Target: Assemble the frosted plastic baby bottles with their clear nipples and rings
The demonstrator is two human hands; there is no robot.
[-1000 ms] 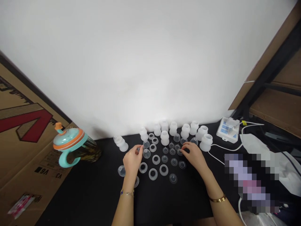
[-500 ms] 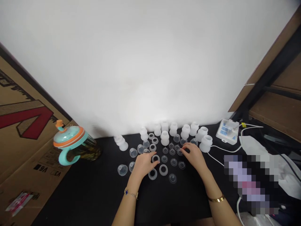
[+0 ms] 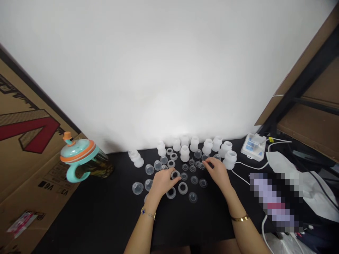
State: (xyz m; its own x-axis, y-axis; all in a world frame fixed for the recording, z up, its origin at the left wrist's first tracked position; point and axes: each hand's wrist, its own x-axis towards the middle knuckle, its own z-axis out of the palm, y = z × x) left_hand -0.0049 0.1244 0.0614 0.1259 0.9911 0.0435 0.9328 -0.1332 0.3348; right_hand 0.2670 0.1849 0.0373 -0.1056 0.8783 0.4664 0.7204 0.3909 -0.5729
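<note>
My left hand (image 3: 163, 183) has its thumb and fingers closed around the rim of a translucent bottle ring (image 3: 175, 174). My right hand (image 3: 218, 173) pinches the edge of a clear silicone bottle nipple (image 3: 201, 165) between thumb and fingertips. Several more nipples (image 3: 194, 180) lie between the hands on the black table. Loose rings (image 3: 182, 188) are in front of and behind my left hand. Clear domed caps (image 3: 137, 188) lie to its left, some partly hidden by the hand. White baby bottles (image 3: 184, 153) without tops stand behind, along the wall.
On the far left is a teal and orange lidded jug (image 3: 79, 155) beside a cardboard box (image 3: 29, 141). One bottle with a cap (image 3: 136, 158) stands apart on the left. A white power strip (image 3: 253, 147) with cables and a pixelated item (image 3: 275, 201) lie on the right.
My left hand has closed on the ring, which now looks slightly lifted. My right fingertips have come onto the nipple's edge. The whole view has shifted slightly.
</note>
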